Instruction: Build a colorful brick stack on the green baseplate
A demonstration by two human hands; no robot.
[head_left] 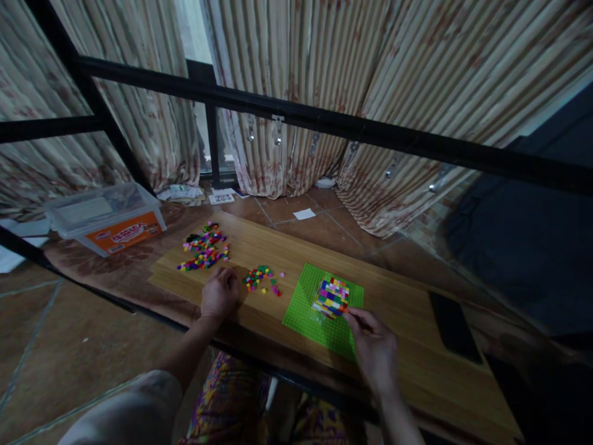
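Observation:
A multicoloured structure of small toy bricks point(332, 296) stands on the green baseplate point(301, 303). At its near right corner, the thumb and fingertips of my right hand point(376, 346) are pinched together on a small orange brick point(346, 309). I cannot tell whether that brick is joined to the structure. My left hand point(219, 292) rests on the wooden board with its fingers curled in, and whatever may be inside them is hidden. Just right of it lies a small group of loose bricks point(257, 277). A larger brick pile point(204, 248) spreads out behind my left hand.
The wooden board point(393, 284) carries a dark flat phone-like object point(454, 326) on the right. A clear plastic box with an orange label point(125, 232) stands at the left. Black metal bars point(296, 107) cross beyond the board, before striped curtains point(296, 154).

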